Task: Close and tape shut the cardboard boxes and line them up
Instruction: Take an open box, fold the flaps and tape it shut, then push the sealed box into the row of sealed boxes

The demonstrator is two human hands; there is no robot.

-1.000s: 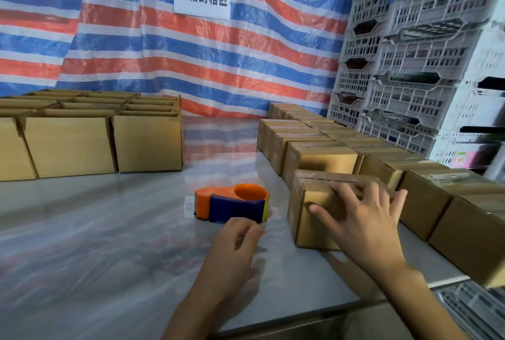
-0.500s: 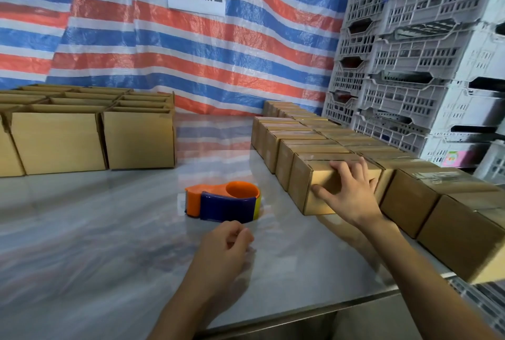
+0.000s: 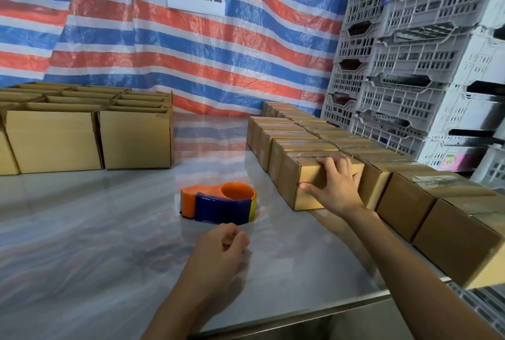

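Observation:
My right hand [image 3: 336, 186] lies spread on a small taped cardboard box [image 3: 303, 184], fingers over its top edge and thumb on its near side. That box stands at the front of a row of taped boxes [image 3: 289, 137] running back along the right of the table. An orange and blue tape dispenser [image 3: 218, 203] lies on the table just left of it. My left hand [image 3: 221, 252] hovers over the table in front of the dispenser, fingers loosely curled and holding nothing.
Open, untaped boxes [image 3: 82, 134] stand grouped at the back left. More taped boxes [image 3: 437, 208] line the table's right edge. White plastic crates [image 3: 410, 66] are stacked at the right. The metal table's front edge [image 3: 300, 318] is close to me.
My right hand has pushed the box away from me, up against the row of taped boxes. My left hand has stayed near the dispenser.

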